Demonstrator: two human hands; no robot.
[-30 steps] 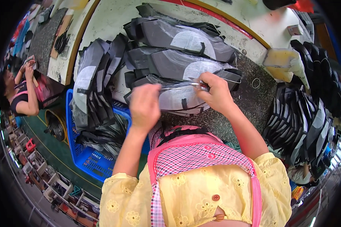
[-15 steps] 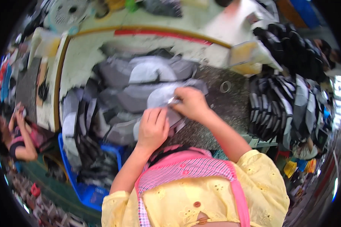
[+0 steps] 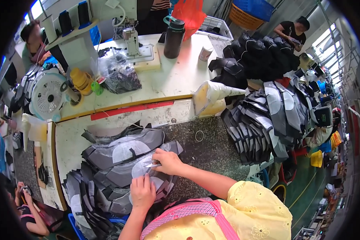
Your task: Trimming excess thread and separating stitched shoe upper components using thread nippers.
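In my right hand (image 3: 167,161) is a pair of small metal thread snips (image 3: 151,165), its blades pointing left over a grey cut piece (image 3: 141,167) with a rounded white patch. Just nearer to me, my left hand (image 3: 143,193) has its fingers bent down onto the lower grey pieces, gripping one at its edge. The thumb is mostly hidden. Beyond both hands lies another grey piece with a white half-round patch (image 3: 126,151), in the same overlapping spread.
Stacked grey pieces (image 3: 82,202) hang over a blue crate (image 3: 74,226) at left. More bundles (image 3: 264,120) stand right, beside a yellowish container (image 3: 206,98). A ring (image 3: 199,136) lies on the dark worktop (image 3: 216,154). Farther back are a sewing machine (image 3: 132,44), bottle (image 3: 174,38) and fan (image 3: 47,94).
The view has tilted up, bringing the sewing machine and back table into sight. Both hands stay close together at the grey pieces, the snips still in the right one.
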